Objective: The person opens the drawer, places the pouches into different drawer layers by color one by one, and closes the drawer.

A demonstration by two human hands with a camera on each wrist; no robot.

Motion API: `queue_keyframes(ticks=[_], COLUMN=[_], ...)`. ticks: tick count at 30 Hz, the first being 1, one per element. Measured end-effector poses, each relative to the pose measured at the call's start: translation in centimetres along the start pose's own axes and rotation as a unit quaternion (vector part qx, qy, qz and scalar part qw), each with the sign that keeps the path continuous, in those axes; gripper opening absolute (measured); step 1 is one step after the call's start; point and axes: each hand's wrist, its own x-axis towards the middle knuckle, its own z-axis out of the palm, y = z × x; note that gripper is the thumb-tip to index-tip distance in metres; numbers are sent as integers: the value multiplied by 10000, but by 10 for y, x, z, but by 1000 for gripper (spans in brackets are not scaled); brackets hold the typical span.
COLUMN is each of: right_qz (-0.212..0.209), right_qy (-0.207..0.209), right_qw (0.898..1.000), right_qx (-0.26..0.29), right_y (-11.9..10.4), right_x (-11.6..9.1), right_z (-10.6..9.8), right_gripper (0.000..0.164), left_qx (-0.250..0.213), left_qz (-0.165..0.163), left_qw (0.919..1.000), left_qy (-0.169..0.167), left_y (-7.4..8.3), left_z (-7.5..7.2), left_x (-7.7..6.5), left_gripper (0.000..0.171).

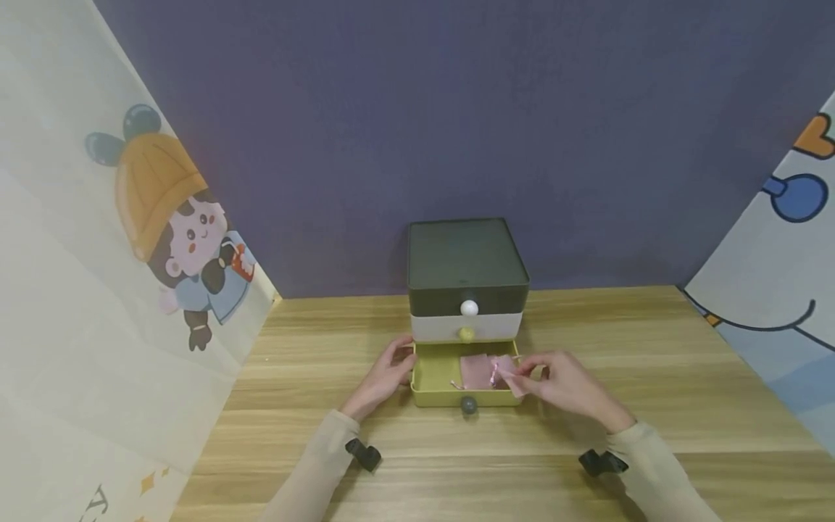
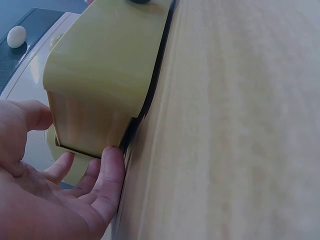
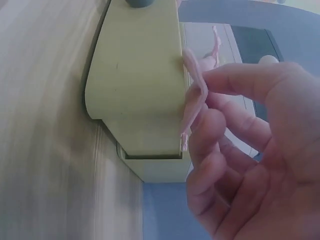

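Note:
The bottom drawer (image 1: 433, 398) of a small desktop drawer unit (image 1: 466, 254) is pulled out; it is yellow-green with a dark round knob (image 1: 469, 405). Inside its right half lies a pink pouch (image 1: 475, 371) with a cord. My right hand (image 1: 574, 388) pinches another pink drawstring pouch (image 3: 196, 95) between thumb and fingers at the drawer's right rim. On the opposite side, my left hand (image 1: 385, 373) rests against the drawer's outer wall. The left wrist view shows its fingertips (image 2: 113, 157) at the wall, fingers loosely bent.
Above the open drawer are a white drawer (image 1: 437, 327) with a yellow-green knob and a dark top drawer (image 1: 433, 301) with a white knob. The unit stands on a wood-grain table (image 1: 313, 341) near a dark blue back panel (image 1: 339, 145). Printed panels (image 1: 59, 290) flank the table.

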Motion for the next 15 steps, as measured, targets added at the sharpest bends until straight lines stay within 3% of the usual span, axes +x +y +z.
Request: queue_keyframes(ticks=[10, 15], right_qz=[-76, -102], right_qy=[-20, -75], right_qw=[10000, 9999], right_qx=[8, -69], right_y=[-3, -6], right_x=[9, 13], right_z=[6, 7], right_gripper=[18, 13], left_qx=[67, 52], left_qz=[38, 49], left_qw=[10000, 10000], left_qy=[-2, 10], left_y=[0, 1], left_z=[1, 1], left_x=[0, -1], left_gripper=[57, 56])
